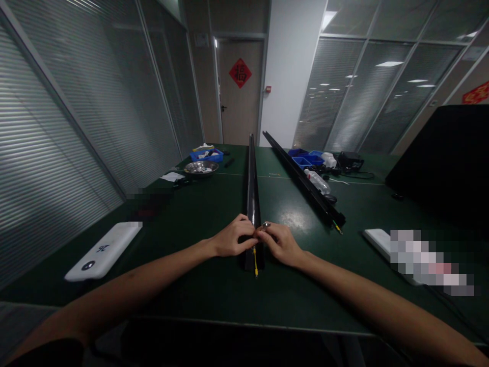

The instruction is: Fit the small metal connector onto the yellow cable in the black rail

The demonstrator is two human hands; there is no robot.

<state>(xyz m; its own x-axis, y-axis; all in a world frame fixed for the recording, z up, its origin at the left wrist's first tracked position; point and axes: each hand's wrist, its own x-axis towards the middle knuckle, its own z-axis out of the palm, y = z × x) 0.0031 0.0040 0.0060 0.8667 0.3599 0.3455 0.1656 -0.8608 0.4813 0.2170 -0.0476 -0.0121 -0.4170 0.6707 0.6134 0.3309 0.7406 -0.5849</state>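
Observation:
A long black rail [251, 178] lies lengthwise on the dark green table [198, 285], running away from me. A thin yellow wire [255, 260] sticks out of its near end. My left hand [231, 237] grips the left side of the rail close to that end, fingers curled over it. My right hand [280, 243] is at the right side of the rail, fingers pinched on a small silvery part [266, 225] that I cannot name. The two hands almost touch above the rail.
A second black rail [301, 178] lies slanted to the right, with a plastic bottle [318, 182] beside it. Blue bins [307, 159], a metal bowl [200, 168], a white device [104, 251] at left and a black panel [446, 163] at right stand around.

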